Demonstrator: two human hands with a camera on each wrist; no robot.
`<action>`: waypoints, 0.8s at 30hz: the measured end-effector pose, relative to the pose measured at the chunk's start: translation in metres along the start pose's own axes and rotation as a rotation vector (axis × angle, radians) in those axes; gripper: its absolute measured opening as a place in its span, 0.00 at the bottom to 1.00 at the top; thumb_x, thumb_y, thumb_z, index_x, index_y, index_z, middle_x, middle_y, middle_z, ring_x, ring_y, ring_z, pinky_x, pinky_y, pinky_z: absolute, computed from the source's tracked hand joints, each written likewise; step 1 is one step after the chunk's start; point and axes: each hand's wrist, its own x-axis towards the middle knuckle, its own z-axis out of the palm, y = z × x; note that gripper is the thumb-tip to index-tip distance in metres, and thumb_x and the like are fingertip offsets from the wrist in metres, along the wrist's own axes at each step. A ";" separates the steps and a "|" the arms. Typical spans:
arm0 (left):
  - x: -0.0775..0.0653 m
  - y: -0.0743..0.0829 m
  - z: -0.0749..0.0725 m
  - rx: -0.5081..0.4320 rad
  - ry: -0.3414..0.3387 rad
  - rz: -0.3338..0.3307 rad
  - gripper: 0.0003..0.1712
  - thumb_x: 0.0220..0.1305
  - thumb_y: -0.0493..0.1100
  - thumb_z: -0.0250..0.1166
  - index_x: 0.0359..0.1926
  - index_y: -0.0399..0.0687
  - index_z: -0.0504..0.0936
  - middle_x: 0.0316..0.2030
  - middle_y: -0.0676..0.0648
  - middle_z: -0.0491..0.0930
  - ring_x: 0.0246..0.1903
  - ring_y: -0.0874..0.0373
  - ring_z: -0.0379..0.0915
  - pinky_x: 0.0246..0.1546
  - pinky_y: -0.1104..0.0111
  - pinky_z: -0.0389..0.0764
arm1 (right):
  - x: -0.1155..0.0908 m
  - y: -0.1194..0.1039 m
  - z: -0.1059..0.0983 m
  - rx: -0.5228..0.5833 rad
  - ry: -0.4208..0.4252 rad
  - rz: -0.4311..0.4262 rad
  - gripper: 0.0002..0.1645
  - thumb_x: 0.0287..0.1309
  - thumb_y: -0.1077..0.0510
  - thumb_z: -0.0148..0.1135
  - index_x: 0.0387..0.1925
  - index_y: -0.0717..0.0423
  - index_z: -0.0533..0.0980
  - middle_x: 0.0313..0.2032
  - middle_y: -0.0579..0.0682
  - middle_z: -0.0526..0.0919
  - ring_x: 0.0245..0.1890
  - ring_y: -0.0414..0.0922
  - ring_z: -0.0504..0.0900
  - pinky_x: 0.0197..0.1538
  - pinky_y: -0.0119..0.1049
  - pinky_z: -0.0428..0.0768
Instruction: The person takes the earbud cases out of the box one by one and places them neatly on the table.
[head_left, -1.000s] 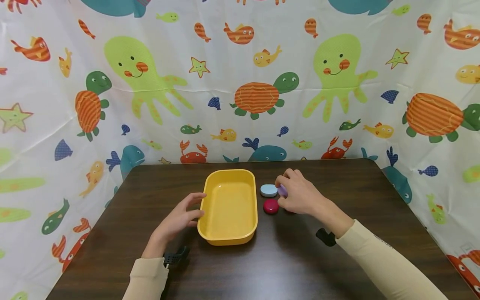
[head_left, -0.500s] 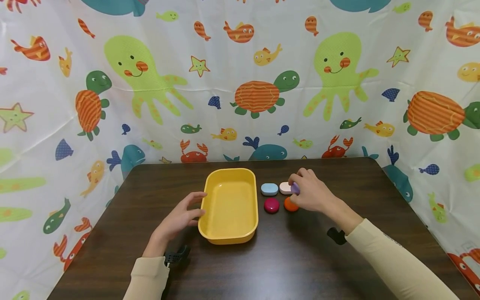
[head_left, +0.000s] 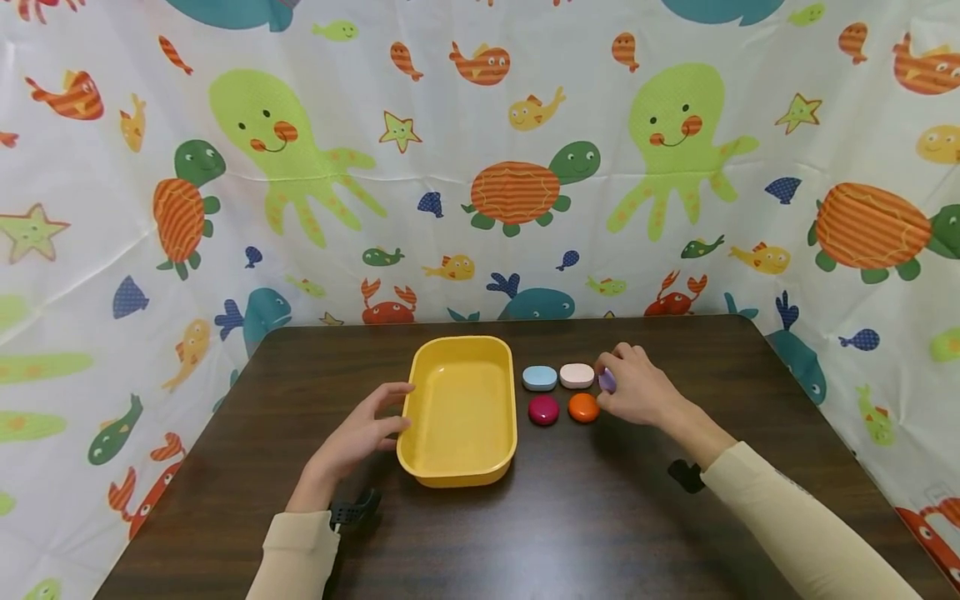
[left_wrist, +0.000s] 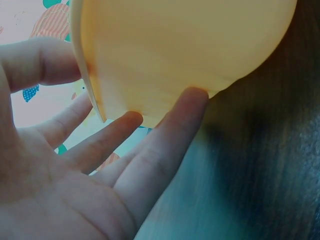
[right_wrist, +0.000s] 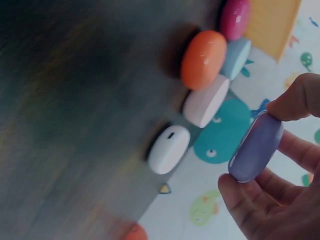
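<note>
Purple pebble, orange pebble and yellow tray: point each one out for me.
purple pebble (right_wrist: 256, 147), right wrist view, middle of its glossy face, pinched by the right hand.
orange pebble (head_left: 582, 407), head view, centre of its top.
yellow tray (head_left: 458, 477), head view, near rim.

A yellow tub (head_left: 459, 412) and blue (head_left: 539, 378), pink (head_left: 577, 375), magenta (head_left: 543, 410), orange (head_left: 582, 407) and white (right_wrist: 168, 149) pebbles are being borne by the dark wooden table (head_left: 570, 517).

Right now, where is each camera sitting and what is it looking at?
Head: looks down at the table, both hands and sleeves.
Left wrist: under the left hand, facing the yellow tray its fingers touch.
Right wrist: by the right hand, facing the purple pebble it pinches.
Head and right wrist share the orange pebble.
</note>
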 end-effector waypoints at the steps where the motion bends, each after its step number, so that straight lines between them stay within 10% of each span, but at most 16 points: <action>1: 0.000 0.000 0.000 0.000 -0.002 0.001 0.35 0.71 0.43 0.62 0.74 0.48 0.60 0.73 0.34 0.56 0.63 0.38 0.68 0.53 0.49 0.82 | 0.000 0.002 0.001 0.000 -0.006 0.009 0.20 0.51 0.55 0.67 0.48 0.55 0.80 0.46 0.56 0.74 0.48 0.55 0.69 0.42 0.49 0.82; 24: 0.000 -0.001 0.000 0.009 0.003 0.008 0.36 0.71 0.43 0.62 0.75 0.47 0.60 0.73 0.34 0.57 0.63 0.37 0.68 0.53 0.47 0.82 | -0.002 0.025 0.020 -0.020 -0.087 0.056 0.18 0.50 0.55 0.70 0.45 0.53 0.79 0.44 0.56 0.74 0.46 0.56 0.70 0.38 0.50 0.82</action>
